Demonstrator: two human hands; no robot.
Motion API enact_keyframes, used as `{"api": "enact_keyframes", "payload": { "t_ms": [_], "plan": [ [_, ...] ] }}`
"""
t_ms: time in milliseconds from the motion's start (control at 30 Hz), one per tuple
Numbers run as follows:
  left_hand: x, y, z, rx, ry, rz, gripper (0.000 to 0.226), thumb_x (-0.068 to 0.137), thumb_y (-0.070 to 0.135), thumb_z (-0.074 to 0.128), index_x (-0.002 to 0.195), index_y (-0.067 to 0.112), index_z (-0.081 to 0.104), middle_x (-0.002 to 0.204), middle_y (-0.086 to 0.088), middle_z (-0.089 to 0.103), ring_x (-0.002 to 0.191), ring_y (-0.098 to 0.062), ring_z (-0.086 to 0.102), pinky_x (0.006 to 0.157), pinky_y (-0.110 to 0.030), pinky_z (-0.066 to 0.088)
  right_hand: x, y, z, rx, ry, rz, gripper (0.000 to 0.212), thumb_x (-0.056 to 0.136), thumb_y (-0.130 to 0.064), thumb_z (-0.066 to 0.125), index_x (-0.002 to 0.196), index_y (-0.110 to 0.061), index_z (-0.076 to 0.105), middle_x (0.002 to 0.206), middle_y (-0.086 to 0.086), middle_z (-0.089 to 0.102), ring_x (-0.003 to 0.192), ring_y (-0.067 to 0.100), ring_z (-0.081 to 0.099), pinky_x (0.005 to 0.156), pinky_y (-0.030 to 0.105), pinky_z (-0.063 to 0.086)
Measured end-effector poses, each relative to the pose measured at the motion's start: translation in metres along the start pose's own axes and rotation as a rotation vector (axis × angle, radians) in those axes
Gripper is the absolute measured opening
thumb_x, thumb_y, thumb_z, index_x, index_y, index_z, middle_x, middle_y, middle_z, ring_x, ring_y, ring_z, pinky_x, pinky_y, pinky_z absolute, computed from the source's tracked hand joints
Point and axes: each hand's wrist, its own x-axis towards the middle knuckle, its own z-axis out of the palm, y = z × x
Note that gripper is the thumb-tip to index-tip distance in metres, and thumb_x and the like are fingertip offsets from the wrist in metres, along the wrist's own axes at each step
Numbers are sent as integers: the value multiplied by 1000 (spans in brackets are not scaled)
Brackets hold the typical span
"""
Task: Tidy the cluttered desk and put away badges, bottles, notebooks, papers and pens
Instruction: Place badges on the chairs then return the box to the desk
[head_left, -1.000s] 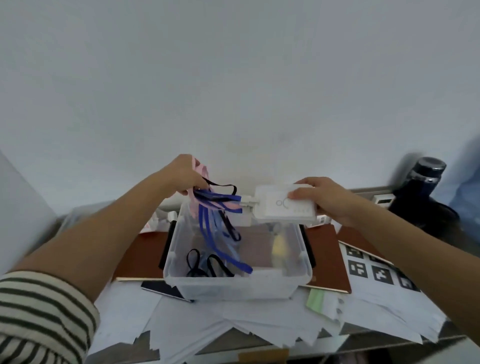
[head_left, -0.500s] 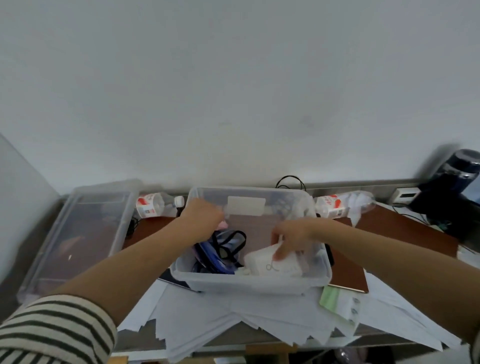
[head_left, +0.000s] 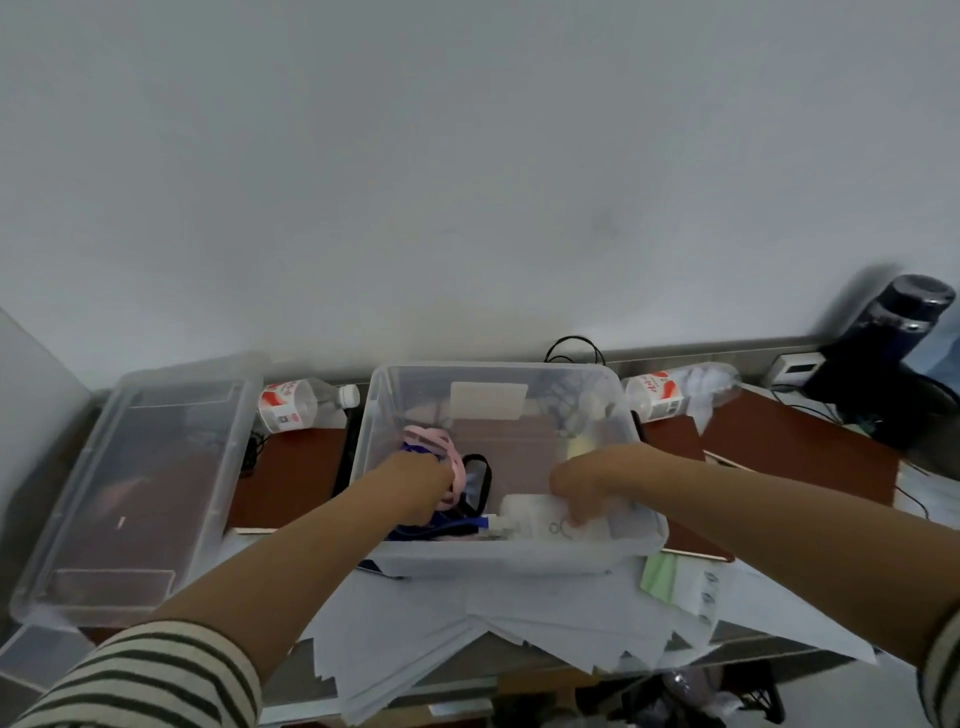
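A plain pale wall (head_left: 467, 182) fills the upper half of the scene, and below it a grey desk (head_left: 727, 347) runs from side to side. In the middle of the desk stands a clear bin (head_left: 498, 558) on a spread of white papers (head_left: 493, 623) that fan out over the front edge. Both of the person's arms reach into the bin.

The left grip (head_left: 415, 483) is knuckles up near the bin's left wall, fingers curled down round a bunch of lanyards (head_left: 447, 452). A pink loop shows just beyond the knuckles, a black one to the right of them, and a blue strap runs out under the wrist along the floor of the bin.

That strap ends at a clip on the badge (head_left: 540, 525), a white holder lying flat against the bin's front wall. The right grip (head_left: 587, 483) comes down on the badge's right half, fingertips bent and pinching its edge; blur hides the exact hold.

Left of the bin lies its clear lid (head_left: 130, 493), rim up. A left bottle (head_left: 296, 405) with a red label lies on its side between lid and bin. A right bottle (head_left: 675, 395) lies just beside the bin's far right corner. Brown pads (head_left: 795, 452) lie under both. A dark flask (head_left: 893, 338) stands at the far right.
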Motion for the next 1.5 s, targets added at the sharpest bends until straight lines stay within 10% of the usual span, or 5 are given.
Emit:
{"api": "enact_keyframes", "payload": {
  "t_ms": [200,500,767,1500],
  "plan": [
    [-2,-17,-13,-101,108,19,46,82,27,71,124,16,56,119,-5,61,104,-23,58,80,-31,46,-26,16,-2,132,373,-30,45,96,-22,56,140,-11,50,134,9,58,120,25,55,99,34,44],
    [-37,27,-101,39,493,56,36,94,30,53,130,21,51,125,-5,57,110,-25,57,86,-35,47,-123,101,20,443,915,125,29,93,-35,57,117,-22,67,105,-6,72,100,15,65,86,31,50],
    [-51,236,-146,67,740,443,26,95,32,48,116,18,56,114,-4,62,103,-24,59,84,-36,50,-225,171,195,572,817,452,28,94,-37,58,118,-25,66,112,-4,70,101,18,64,88,32,52],
    [-101,869,-130,547,445,1297,33,94,32,49,124,19,53,124,-8,58,112,-26,56,86,-32,44,-582,210,757,1228,431,1590,40,94,-35,50,133,-28,53,129,2,62,118,26,56,94,38,48]
  ]
}}
